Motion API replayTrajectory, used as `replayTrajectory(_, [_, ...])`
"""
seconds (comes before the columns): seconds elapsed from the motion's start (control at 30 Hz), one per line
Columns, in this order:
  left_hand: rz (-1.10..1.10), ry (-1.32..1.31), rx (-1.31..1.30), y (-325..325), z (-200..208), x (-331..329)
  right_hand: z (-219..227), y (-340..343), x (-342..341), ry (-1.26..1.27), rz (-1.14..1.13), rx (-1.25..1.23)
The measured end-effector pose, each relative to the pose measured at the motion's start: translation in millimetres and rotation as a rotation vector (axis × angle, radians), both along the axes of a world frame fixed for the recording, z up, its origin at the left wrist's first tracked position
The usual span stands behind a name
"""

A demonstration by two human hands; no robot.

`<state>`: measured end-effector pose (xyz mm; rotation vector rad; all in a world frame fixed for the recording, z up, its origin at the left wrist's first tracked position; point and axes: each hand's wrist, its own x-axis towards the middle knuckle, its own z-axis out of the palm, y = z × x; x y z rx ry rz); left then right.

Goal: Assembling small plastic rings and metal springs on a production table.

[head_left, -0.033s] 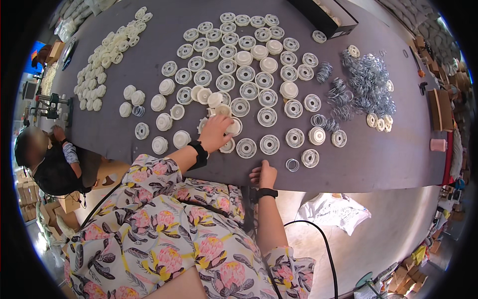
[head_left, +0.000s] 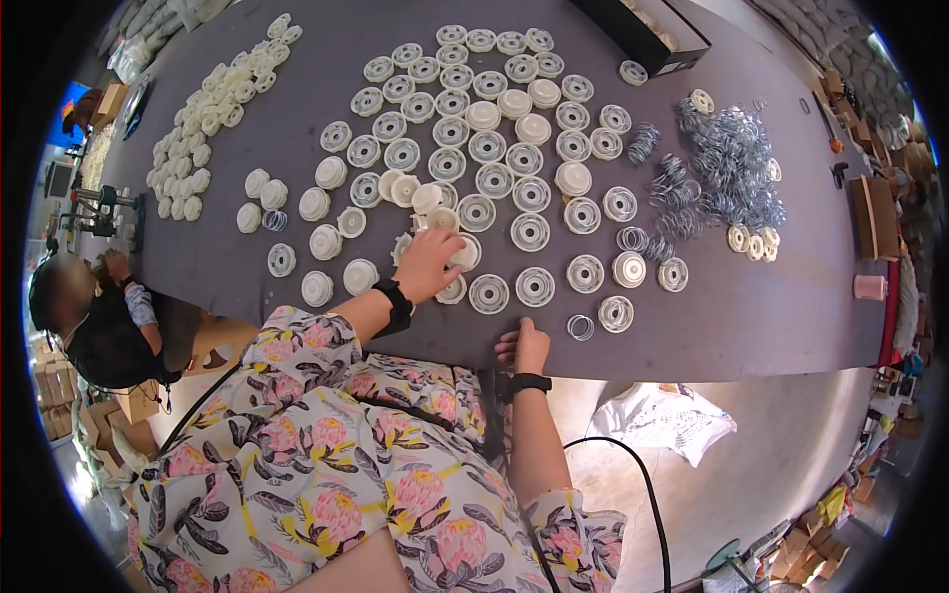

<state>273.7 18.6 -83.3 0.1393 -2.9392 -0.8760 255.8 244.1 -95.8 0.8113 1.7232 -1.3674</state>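
Note:
My left hand [head_left: 430, 265] reaches over the cluster of cream plastic pieces in the middle of the table. Its thumb and fingers are about a round white plastic cap [head_left: 467, 253], touching it. Small cream discs [head_left: 405, 188] lie loosely piled just beyond the fingertips, and a wheel-like white ring [head_left: 489, 294] lies flat to the right. At the table's near edge rests my right hand [head_left: 527, 347], fingers loosely bent and slightly apart, with nothing visible in it. A small metal spring [head_left: 580, 328] lies to its right. My left palm hides part of the pieces beneath.
Many white rings and caps spread over the grey table [head_left: 751, 336]. Metal springs [head_left: 732, 163] are heaped at right, cream parts [head_left: 213, 109] at left. A black box [head_left: 652, 40] stands far right, a pink spool [head_left: 870, 288] near the right edge. Another person [head_left: 99, 316] sits at left.

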Motion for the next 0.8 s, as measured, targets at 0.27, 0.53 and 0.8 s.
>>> replayTrajectory(0.27, [-0.006,0.128,0.128,-10,0,19,-1,-1,-1,-0.005,0.016,0.006])
replayTrajectory(0.53, [0.415,-0.007,-0.079,-48,-20,43,-4,0,-1,0.001,0.033,0.016])
replayTrajectory(0.8, [0.286,-0.149,-0.129,-56,-2,47,-8,2,0,0.001,0.041,0.019])
